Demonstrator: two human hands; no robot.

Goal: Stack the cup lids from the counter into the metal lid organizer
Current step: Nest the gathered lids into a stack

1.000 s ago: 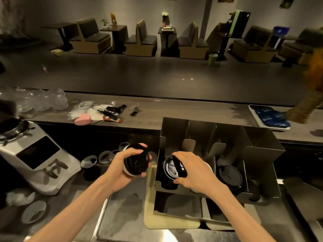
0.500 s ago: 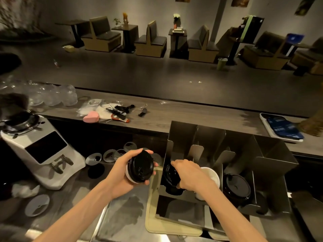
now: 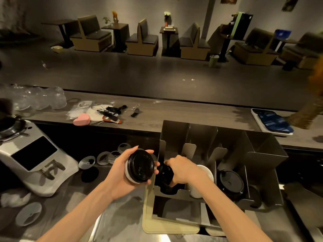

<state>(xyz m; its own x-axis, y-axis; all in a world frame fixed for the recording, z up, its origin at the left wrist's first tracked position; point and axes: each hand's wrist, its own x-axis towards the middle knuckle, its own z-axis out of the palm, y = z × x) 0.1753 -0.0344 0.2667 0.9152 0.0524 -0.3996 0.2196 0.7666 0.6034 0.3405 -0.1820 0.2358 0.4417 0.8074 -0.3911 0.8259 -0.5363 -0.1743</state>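
The task looks partly done: the metal lid organizer [image 3: 262, 154] at about 3 o'clock already has black lids [image 3: 231, 185] in its right slot and white lids [image 3: 203, 173] in the middle, while clear lids [image 3: 104, 157] lie loose on the counter [image 3: 70, 194] toward 10 o'clock. The right hand [image 3: 183, 170] reaches into the left slot, fingers curled round a black lid [image 3: 166, 173] there. The left hand [image 3: 120, 173] grips a short lid stack [image 3: 139, 166] just left of the organizer, black top tilted toward the camera, stacking axis leaning toward 1 o'clock.
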